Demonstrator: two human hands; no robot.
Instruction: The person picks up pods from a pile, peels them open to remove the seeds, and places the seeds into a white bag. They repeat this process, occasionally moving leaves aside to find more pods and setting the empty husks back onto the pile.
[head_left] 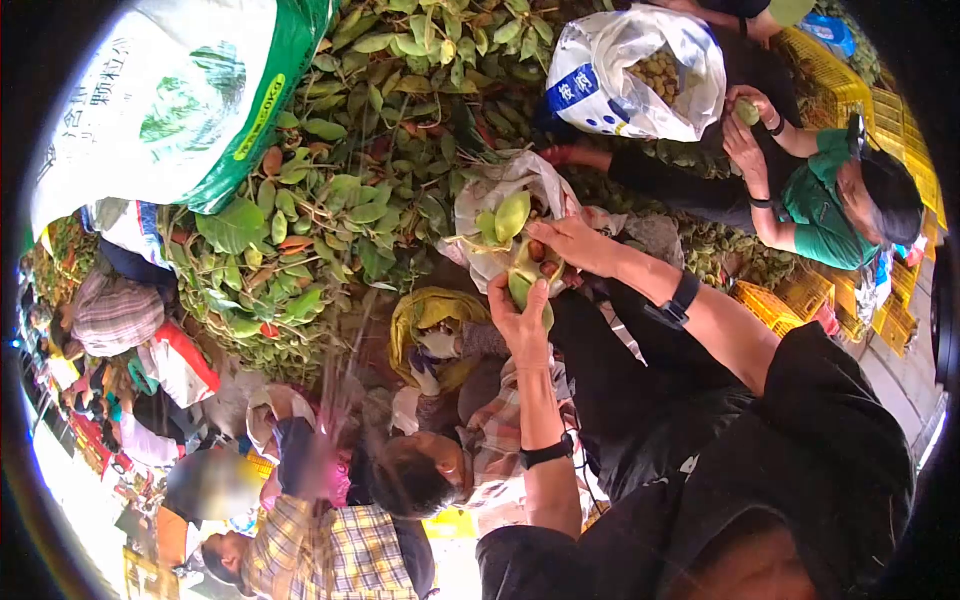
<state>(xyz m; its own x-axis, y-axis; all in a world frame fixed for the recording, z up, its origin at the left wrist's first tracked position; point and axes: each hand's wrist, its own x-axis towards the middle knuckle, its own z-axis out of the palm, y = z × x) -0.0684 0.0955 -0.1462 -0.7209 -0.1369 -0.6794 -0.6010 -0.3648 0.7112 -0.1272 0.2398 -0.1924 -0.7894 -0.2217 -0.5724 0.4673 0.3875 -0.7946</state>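
Observation:
My left hand (pixel 521 312) is closed round a green pod (pixel 520 288) at the near edge of a white bag. Fingers of my right hand (pixel 572 243) are bent together over the bag's opening, by some reddish-brown nuts (pixel 547 267); whether they grip one is too small to tell. Split green husk pieces (pixel 512 215) lie in the mouth of the white bag (pixel 480 205), just left of my right hand. Black bands are on both my wrists.
A large heap of leafy green pods (pixel 350 170) fills the upper middle. A co-worker in green sits at right beside a white sack (pixel 600 80) of round nuts. Yellow crates (pixel 800 295) stand behind. Other people work at lower left near a yellow bag (pixel 405 325).

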